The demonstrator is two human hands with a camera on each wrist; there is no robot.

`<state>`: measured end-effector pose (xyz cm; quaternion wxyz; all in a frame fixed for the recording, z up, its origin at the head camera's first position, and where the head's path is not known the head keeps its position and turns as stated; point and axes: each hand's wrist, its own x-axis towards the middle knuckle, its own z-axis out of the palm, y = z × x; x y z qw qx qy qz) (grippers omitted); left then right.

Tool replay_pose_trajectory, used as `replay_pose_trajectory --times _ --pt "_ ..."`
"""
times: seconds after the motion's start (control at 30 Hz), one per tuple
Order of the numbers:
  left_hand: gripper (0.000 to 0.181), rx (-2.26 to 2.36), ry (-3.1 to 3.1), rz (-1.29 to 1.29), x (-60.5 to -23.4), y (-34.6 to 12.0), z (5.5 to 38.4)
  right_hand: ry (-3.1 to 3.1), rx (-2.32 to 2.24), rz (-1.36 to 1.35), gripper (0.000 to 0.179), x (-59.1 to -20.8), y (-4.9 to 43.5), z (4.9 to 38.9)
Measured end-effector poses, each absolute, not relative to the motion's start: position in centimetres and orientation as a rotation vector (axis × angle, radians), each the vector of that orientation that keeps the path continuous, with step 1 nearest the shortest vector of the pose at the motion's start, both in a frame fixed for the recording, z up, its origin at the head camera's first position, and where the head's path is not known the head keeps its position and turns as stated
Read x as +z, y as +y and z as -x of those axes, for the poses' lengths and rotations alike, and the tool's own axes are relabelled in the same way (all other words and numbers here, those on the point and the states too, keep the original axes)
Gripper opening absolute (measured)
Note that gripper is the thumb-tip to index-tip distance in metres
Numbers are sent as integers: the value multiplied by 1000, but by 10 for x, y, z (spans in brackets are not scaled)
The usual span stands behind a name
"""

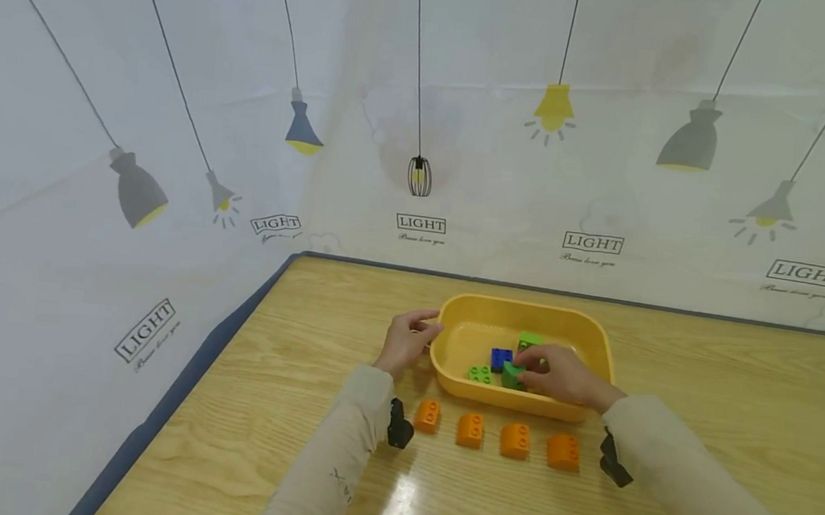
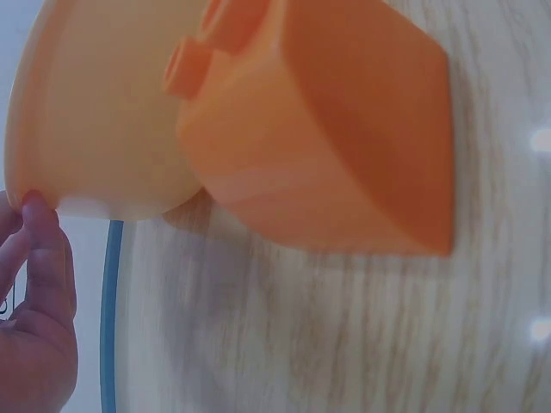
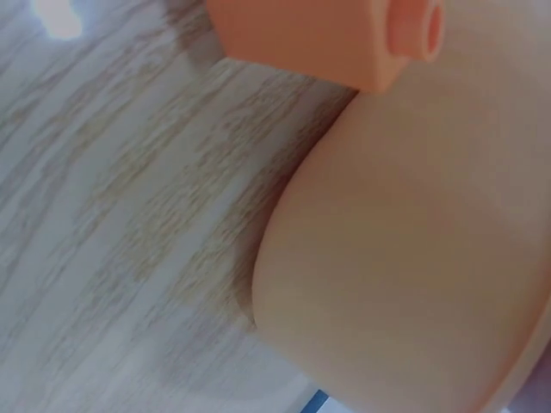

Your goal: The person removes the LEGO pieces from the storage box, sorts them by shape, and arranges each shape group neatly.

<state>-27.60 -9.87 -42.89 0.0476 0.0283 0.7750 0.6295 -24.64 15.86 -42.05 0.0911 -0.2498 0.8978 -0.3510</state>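
Observation:
A yellow plastic tub [image 1: 461, 384] stands on the table. At its left rim is my left hand [image 1: 406, 342], which holds the edge between thumb and fingers; fingertips [image 2: 39, 206] show at the lip in the left wrist view. My right hand [image 1: 563, 373] reaches over the front right side into the tub and pinches a dark green block [image 1: 513, 375]. Beside that block lie a blue brick [image 1: 500, 360], a light green studded brick [image 1: 479, 374] and another light green brick [image 1: 529, 341]. The tub wall [image 3: 396, 241] hides most of the right hand in the right wrist view.
Several orange blocks with rounded sides stand in a row in front of the tub, among them a left one [image 1: 427, 416] and a right one [image 1: 563, 452]. A white sheet printed with lamps [image 1: 500, 159] hangs behind the wooden table [image 1: 260, 439].

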Motion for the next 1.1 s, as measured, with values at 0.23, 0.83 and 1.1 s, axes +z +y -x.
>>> replay_pose_trajectory --times 0.23,0.83,1.1 --pt "36 1930 2355 -89 -430 -99 277 2667 -1027 707 31 -421 157 247" --pt "35 1909 2355 -93 -402 -96 258 2654 -1125 715 28 -422 161 249" --pt "36 1928 2339 -78 -427 -101 275 2585 -1246 787 29 -407 174 240"
